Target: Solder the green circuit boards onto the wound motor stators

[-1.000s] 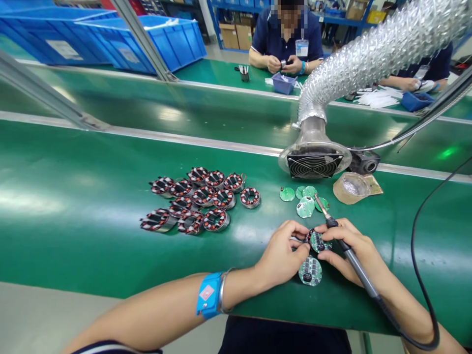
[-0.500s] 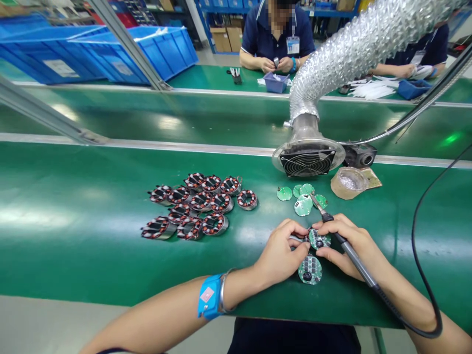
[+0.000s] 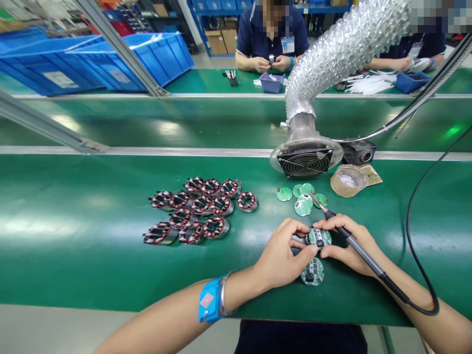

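Note:
My left hand (image 3: 285, 253) grips the left side of a round green circuit board (image 3: 320, 238) between thumb and fingers. Under that board's left edge shows a bit of a dark wound part, mostly hidden. My right hand (image 3: 352, 241) is closed round a soldering iron (image 3: 363, 253), whose tip points up and away over the loose boards. Its thumb and fingertips also rest at the right side of the held board. A second circuit board (image 3: 312, 271), chips facing up, lies on the green bench just below my left thumb.
Several wound motor stators (image 3: 216, 227) stand grouped to the left. Small green boards (image 3: 304, 205) lie beyond my hands, near a solder-smeared cup (image 3: 349, 181) and a fume-extraction hood (image 3: 306, 160). The iron's cable (image 3: 410, 236) loops right. Two co-workers sit across the bench beside blue bins (image 3: 158, 56).
The held board has turned flatter, with more of its chip side showing, and my left thumb has shifted right along its lower edge. The soldering iron stays in my right hand.

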Demonstrator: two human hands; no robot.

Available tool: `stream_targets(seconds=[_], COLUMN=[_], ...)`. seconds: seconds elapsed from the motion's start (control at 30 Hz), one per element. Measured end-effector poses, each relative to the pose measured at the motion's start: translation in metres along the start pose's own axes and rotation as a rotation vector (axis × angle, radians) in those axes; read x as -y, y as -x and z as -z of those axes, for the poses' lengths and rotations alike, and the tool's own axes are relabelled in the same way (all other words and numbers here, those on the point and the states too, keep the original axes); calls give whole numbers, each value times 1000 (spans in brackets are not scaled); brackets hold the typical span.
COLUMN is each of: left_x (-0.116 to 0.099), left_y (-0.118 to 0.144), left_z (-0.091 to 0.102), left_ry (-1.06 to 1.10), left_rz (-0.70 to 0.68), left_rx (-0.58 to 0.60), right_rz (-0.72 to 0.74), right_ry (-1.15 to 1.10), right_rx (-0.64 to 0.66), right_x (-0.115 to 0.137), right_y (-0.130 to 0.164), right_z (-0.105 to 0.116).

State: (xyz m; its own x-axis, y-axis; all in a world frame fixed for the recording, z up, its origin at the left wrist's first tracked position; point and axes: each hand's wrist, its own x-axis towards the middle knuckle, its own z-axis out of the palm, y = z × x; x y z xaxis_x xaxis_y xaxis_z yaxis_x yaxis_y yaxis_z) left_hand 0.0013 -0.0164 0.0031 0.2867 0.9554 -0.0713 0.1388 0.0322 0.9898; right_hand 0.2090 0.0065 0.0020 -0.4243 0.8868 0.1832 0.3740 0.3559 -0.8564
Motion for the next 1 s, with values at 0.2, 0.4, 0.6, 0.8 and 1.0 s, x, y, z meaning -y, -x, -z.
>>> stream_targets(seconds=[0.2, 0.4, 0.6, 0.8, 1.0], left_x=[3, 3, 7, 0, -16], left_y=[-1, -3, -5, -4, -8], left_z=[1, 0, -3, 3, 10], left_ry=[10, 55, 93, -27, -474], left_rz=[22, 59, 96, -13, -384], left_rx=[4, -4, -29, 24, 59], right_rz=[-34, -35, -2, -25, -39], right_ry=[-31, -42, 21, 9, 7], right_rx=[26, 23, 3, 19, -5], right_x=[-4, 0, 7, 0, -5], right_y=[0, 0, 0, 1, 1], right_z=[3, 3, 0, 0, -1])
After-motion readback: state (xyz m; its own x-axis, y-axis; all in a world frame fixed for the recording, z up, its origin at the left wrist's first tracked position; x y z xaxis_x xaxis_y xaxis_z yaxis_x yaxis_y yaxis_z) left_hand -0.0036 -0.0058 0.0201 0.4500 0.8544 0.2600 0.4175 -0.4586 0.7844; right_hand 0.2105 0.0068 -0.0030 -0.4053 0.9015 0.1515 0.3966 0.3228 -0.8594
